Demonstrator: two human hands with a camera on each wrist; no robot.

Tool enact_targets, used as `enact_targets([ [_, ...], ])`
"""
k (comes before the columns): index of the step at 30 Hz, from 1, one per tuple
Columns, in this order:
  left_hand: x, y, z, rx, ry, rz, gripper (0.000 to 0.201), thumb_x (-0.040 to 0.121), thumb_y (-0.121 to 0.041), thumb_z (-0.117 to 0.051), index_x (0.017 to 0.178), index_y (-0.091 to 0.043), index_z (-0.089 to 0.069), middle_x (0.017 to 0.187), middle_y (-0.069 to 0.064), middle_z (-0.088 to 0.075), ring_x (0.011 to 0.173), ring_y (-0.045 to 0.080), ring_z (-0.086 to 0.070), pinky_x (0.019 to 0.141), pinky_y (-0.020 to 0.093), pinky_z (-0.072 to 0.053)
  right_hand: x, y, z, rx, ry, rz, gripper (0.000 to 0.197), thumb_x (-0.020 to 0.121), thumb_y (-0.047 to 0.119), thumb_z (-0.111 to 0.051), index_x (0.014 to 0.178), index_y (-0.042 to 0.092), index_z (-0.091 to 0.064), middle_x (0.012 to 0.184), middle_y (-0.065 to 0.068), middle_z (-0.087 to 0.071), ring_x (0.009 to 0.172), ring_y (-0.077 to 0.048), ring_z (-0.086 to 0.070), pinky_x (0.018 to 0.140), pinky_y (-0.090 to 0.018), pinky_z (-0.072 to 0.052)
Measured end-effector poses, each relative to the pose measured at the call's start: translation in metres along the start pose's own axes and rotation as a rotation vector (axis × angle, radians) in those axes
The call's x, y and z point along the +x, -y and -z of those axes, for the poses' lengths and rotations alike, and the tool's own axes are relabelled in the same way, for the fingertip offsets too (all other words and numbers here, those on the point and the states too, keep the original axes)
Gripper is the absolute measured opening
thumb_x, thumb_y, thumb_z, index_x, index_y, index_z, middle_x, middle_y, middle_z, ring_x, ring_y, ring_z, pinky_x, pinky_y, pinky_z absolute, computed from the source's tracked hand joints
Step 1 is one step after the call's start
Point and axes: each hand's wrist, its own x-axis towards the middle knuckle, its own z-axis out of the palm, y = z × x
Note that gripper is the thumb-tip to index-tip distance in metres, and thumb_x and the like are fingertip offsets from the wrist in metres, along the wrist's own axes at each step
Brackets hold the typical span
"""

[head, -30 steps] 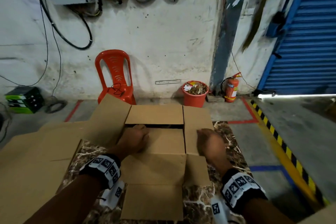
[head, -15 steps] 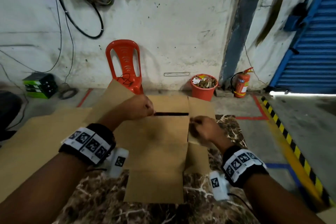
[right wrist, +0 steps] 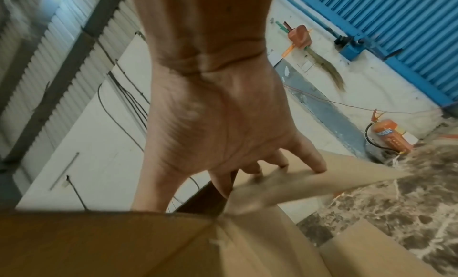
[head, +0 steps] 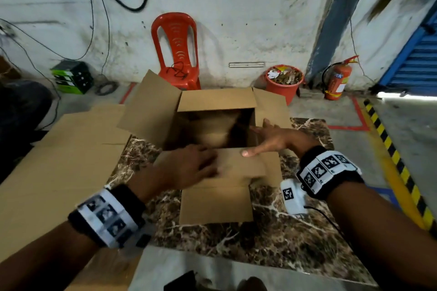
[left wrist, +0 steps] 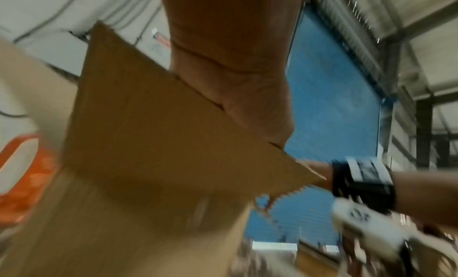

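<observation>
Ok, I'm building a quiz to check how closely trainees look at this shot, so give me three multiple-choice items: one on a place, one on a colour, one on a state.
1. In the head view, on which side of the red bucket does the fire extinguisher stand?
A. left
B. right
C. in front

2. What colour is the plastic chair by the wall?
A. blue
B. green
C. red

3. How is the cardboard box on top?
A. open, flaps folded out
B. taped shut
C. crushed flat

Answers:
1 B, the extinguisher stands to the bucket's right, close to the wall.
2 C, the chair's back and seat are red.
3 A, the flaps are spread outward and the dark inside shows.
</observation>
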Motion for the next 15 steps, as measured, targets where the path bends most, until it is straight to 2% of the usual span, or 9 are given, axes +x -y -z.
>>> enact_targets([
  [1,-0.003,0.001,-0.025,0.119,-0.059,0.017,0.076,0.091,-0.072,-0.021,0.146,-0.022,-0.039,0.153,0.007,-0.036,0.14,0.026,-0.033,0.113,0.043,-0.031,0.002,0.002,-0.005,-0.017,-0.007,-0.01,0.126,0.062,0.082,-0.066,0.156,0.036,0.003,0.16,-0.013,0.025,0.146,-0.046,0.015,0.118,-0.063,-0.008],
  [3,-0.005,0.009,-0.067,0.205,-0.118,0.083,0.086,0.089,-0.077,-0.019,0.152,-0.019,-0.027,0.161,0.011,-0.016,0.149,0.031,-0.013,0.117,0.051,-0.02,0.009,0.009,-0.019,-0.04,-0.058,-0.028,0.129,0.063,0.075,-0.073,0.156,0.035,0.008,0.158,-0.013,0.031,0.144,-0.048,0.022,0.115,-0.067,-0.007],
  [5,-0.001,0.016,-0.091,0.262,-0.149,0.125,0.086,0.089,-0.076,-0.03,0.152,-0.018,-0.024,0.162,0.013,-0.01,0.149,0.033,-0.008,0.115,0.055,-0.017,0.01,0.015,-0.032,-0.052,-0.145,-0.052,0.128,0.064,0.071,-0.076,0.156,0.036,0.007,0.158,-0.012,0.032,0.144,-0.047,0.022,0.111,-0.07,-0.009],
  [6,0.003,0.016,-0.097,0.275,-0.187,0.137,0.086,0.089,-0.075,-0.036,0.151,-0.017,-0.027,0.162,0.014,-0.012,0.149,0.035,-0.01,0.115,0.056,-0.017,0.01,0.017,-0.037,-0.057,-0.182,-0.058,0.127,0.064,0.072,-0.075,0.155,0.037,0.007,0.158,-0.011,0.032,0.145,-0.046,0.021,0.111,-0.071,-0.01],
  [8,0.012,0.011,-0.097,0.238,-0.31,0.157,0.08,0.084,-0.071,-0.049,0.143,-0.019,-0.039,0.155,0.014,-0.028,0.143,0.036,-0.025,0.113,0.053,-0.021,0.012,0.014,-0.042,-0.054,-0.218,-0.057,0.126,0.064,0.074,-0.073,0.155,0.039,0.007,0.158,-0.01,0.031,0.146,-0.044,0.02,0.111,-0.07,-0.01],
  [9,0.016,0.007,-0.092,0.205,-0.376,0.157,0.071,0.083,-0.067,-0.052,0.135,-0.02,-0.046,0.145,0.012,-0.039,0.134,0.034,-0.035,0.108,0.049,-0.028,0.013,0.012,-0.042,-0.05,-0.216,-0.052,0.126,0.064,0.075,-0.072,0.155,0.039,0.008,0.158,-0.01,0.031,0.146,-0.044,0.021,0.111,-0.07,-0.01],
  [11,0.026,0.007,-0.069,0.085,-0.461,0.138,0.048,0.089,-0.058,-0.045,0.115,-0.02,-0.057,0.119,0.006,-0.053,0.109,0.026,-0.048,0.091,0.041,-0.041,0.012,0.011,-0.041,-0.04,-0.206,-0.042,0.124,0.064,0.076,-0.071,0.155,0.039,0.005,0.158,-0.01,0.032,0.145,-0.044,0.021,0.111,-0.07,-0.009],
  [13,0.039,0.014,-0.034,-0.125,-0.42,0.123,0.041,0.093,-0.048,-0.036,0.096,-0.015,-0.062,0.097,0.005,-0.057,0.091,0.022,-0.053,0.076,0.035,-0.045,0.009,0.011,-0.039,-0.024,-0.185,-0.031,0.119,0.065,0.076,-0.071,0.155,0.038,-0.003,0.158,-0.01,0.033,0.145,-0.045,0.022,0.111,-0.071,-0.008],
  [15,0.059,0.03,-0.005,-0.313,-0.253,0.121,0.031,0.096,-0.033,-0.044,0.092,-0.008,-0.063,0.091,0.007,-0.061,0.089,0.027,-0.06,0.074,0.03,-0.043,0.009,0.01,-0.036,-0.013,-0.159,-0.019,0.109,0.067,0.075,-0.07,0.153,0.038,-0.016,0.158,-0.01,0.033,0.145,-0.045,0.023,0.11,-0.072,-0.007],
])
